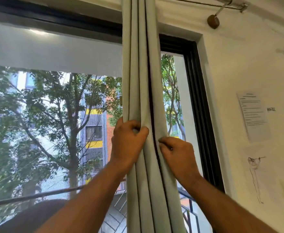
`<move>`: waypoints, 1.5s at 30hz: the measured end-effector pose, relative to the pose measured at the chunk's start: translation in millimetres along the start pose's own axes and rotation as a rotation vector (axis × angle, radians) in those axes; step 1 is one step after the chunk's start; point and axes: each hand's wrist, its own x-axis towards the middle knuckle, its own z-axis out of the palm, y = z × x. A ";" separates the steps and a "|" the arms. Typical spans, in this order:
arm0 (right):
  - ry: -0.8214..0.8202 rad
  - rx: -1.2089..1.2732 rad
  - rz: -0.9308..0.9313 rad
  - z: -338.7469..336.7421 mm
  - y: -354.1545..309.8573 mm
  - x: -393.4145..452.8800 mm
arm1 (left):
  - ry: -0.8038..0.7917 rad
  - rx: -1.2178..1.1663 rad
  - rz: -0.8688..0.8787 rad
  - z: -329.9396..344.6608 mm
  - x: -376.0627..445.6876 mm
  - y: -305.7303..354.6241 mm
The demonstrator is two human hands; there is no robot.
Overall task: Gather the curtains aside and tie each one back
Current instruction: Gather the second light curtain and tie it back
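Note:
A pale grey-green curtain [138, 68] hangs in narrow vertical folds down the middle of the view, bunched together in front of the window. My left hand [128, 142] grips the left folds at about mid-height, fingers wrapped around the bunch. My right hand [174, 153] pinches the right edge of the same curtain just beside it, slightly lower. Both forearms reach up from the bottom of the view. No tie-back is visible.
A dark-framed window [197, 115] fills the left and centre, with a white roller blind [57, 52] lowered partway and trees outside. A white wall [238, 73] at the right carries papers [252, 111] and round wooden pegs [213, 21]. A dark rounded object [36, 214] sits at lower left.

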 end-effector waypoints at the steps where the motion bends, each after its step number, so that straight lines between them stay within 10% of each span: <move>1: -0.005 0.077 0.025 -0.5 -6.4 -3.5 | -0.006 -0.023 -0.005 -1.2 -1.2 0.0; 19: 0.201 0.157 0.317 -55.9 -0.6 -16.1 | 0.104 -0.126 0.128 -26.1 -33.9 -13.3; 23: -0.052 0.149 0.039 -29.8 -31.3 -23.3 | 0.100 -0.232 0.062 -17.6 -39.9 -8.4; 32: 0.003 0.342 0.210 -12.0 -47.2 -28.8 | 0.012 -0.290 0.007 -16.0 -45.0 -12.2; 40: 0.145 0.070 0.281 -49.9 -9.8 -29.9 | 0.380 0.018 0.014 -72.1 -29.5 -44.3; 45: 0.016 0.152 0.150 -29.6 -45.3 -29.4 | 0.128 -0.156 0.005 -37.7 -47.2 -20.9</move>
